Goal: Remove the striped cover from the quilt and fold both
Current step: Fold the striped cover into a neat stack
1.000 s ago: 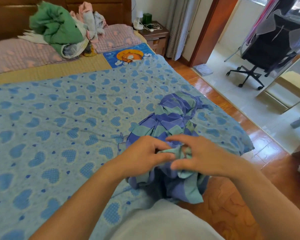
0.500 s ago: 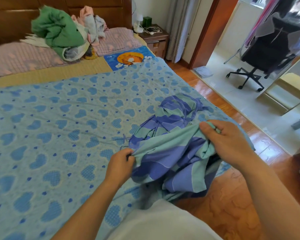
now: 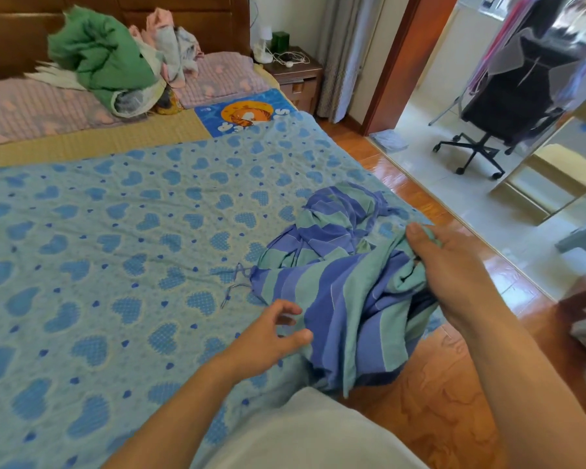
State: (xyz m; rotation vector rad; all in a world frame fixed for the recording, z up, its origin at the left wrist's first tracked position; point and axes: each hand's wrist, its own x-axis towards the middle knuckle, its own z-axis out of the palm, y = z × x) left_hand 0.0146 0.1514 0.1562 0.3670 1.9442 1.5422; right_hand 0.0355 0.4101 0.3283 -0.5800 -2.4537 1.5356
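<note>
The striped cover (image 3: 339,286), blue and teal, lies bunched at the right edge of the bed and hangs over the side. It rests on the light blue quilt (image 3: 115,248) with a heart pattern, spread flat across the bed. My right hand (image 3: 454,275) grips a gathered fold of the cover at its right side and holds it up. Beside the cover's near left edge, my left hand (image 3: 268,336) hovers with relaxed fingers and holds nothing. Thin ties (image 3: 234,286) trail from the cover's left corner.
A green bundle (image 3: 102,59) and other clothes are piled on pink pillows (image 3: 217,76) at the headboard. A nightstand (image 3: 295,69) stands at the back right. Wooden floor (image 3: 437,394) runs along the bed; an office chair (image 3: 508,103) stands beyond the doorway.
My hands moved apart from the middle of the cover, spreading its edge. My left hand then let go of the left corner; my right hand kept its grip and moved right.
</note>
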